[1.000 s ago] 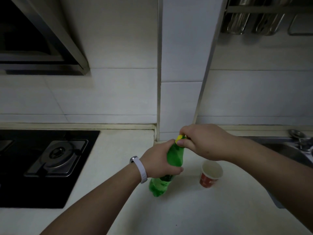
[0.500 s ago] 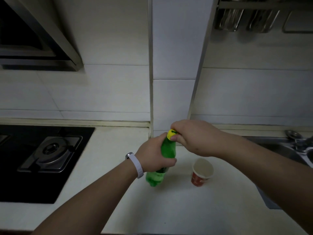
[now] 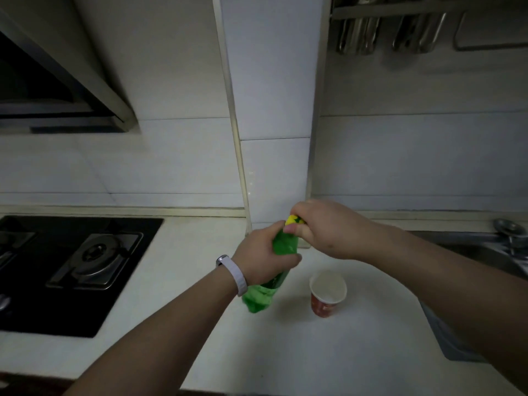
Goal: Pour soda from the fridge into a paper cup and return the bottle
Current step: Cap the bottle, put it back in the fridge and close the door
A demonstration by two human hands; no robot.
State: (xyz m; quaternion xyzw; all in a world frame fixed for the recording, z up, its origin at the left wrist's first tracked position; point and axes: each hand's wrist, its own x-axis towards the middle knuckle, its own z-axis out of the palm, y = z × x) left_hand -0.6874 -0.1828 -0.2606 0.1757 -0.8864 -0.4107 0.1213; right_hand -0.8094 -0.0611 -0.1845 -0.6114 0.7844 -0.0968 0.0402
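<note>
— What lay at the far left?

— A black gas hob [image 3: 71, 267] was set into the white counter [image 3: 328, 352], one burner plainly in view, and a range hood [image 3: 57, 90] hung above it against the tiled wall.

— And moving toward the middle?

— The left hand [image 3: 263, 258], with a pale wristband [image 3: 233, 274] on its wrist, was wrapped around the middle of the green soda bottle [image 3: 263, 298]. The fingers were closed right round the body. The bottle stood on the counter, leaning a little, its base toward the camera.

— The top of it?

— The right hand [image 3: 328, 230] was curled tightly over the yellow cap [image 3: 293, 219], thumb and fingers pinching it. Whether the cap was loose on the neck I could not tell.

— Where was the cup?

— The red paper cup [image 3: 327, 292] stood upright on the counter just to the right of the bottle, apart from it, below the right forearm. It looked empty inside.

— Further right?

— A steel sink [image 3: 485, 252] with a tap fitting [image 3: 510, 232] at its edge, and metal utensils [image 3: 388, 30] hanging from a rack above.
</note>
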